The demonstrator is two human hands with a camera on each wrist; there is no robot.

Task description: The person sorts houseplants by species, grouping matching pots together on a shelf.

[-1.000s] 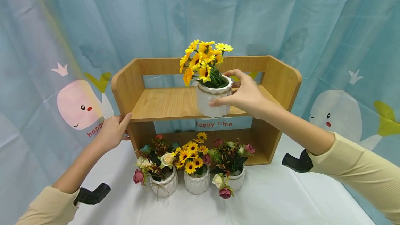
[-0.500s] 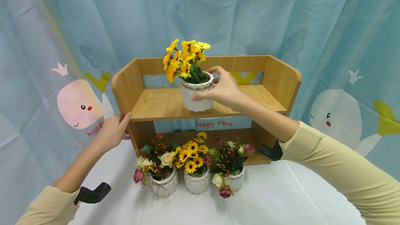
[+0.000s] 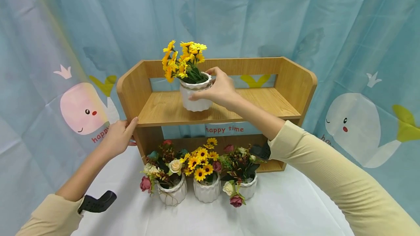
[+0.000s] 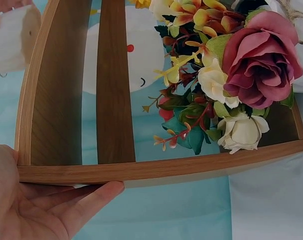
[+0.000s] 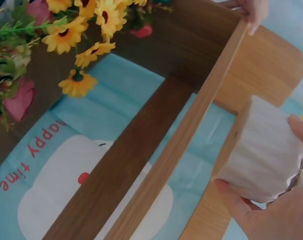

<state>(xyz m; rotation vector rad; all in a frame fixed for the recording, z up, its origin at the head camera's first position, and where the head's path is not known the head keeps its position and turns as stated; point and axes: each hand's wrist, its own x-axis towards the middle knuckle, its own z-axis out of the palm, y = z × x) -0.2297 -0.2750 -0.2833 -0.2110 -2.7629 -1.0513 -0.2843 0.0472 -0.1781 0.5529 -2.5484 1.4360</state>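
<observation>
My right grip (image 3: 220, 88) clasps a scalloped white flowerpot (image 3: 196, 105), its yellow daisies (image 3: 184, 60) leaning. My left grip (image 3: 119, 138) holds the wooden shelf (image 3: 259, 101).

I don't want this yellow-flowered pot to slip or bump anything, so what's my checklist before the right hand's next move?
1. Right hand around the pot: ok, thumb in front, fingers at the far side.
2. Grip firm enough: cannot tell; pressure doesn't show.
3. Left hand on the shelf unit: ok, at its left side.
4. Pot over the upper board: ok, with wood showing on both sides.
5. Pot seated on the board: not ok, it appears lifted; its underside shows in the right wrist view.
6. Three flowerpots in front upright: ok, all standing on the white surface.
</observation>
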